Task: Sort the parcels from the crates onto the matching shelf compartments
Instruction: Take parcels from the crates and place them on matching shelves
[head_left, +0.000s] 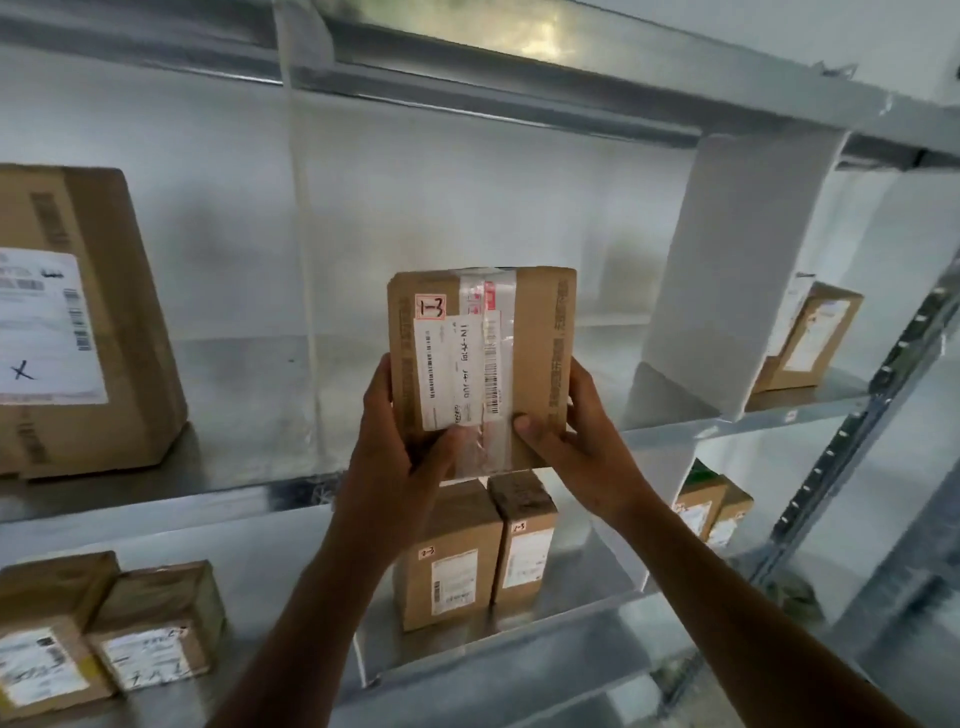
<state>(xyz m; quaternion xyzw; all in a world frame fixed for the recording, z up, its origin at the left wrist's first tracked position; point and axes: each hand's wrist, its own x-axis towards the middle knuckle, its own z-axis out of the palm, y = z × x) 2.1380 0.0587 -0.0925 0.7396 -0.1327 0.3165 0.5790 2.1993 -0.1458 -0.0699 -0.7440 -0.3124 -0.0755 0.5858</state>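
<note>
Both hands grip one cardboard parcel (480, 364) marked "1-3": left hand (400, 441) clasps its lower left edge, right hand (566, 431) its lower right, thumbs on the face. It is upright before the middle shelf (208, 488), left of the white divider (727, 270).

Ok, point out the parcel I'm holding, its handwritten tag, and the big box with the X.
held parcel (467, 364), head view, centre of its white label.
handwritten tag (430, 306), head view, middle of the 1-3.
big box (67, 332), head view, its white shipping label.
</note>
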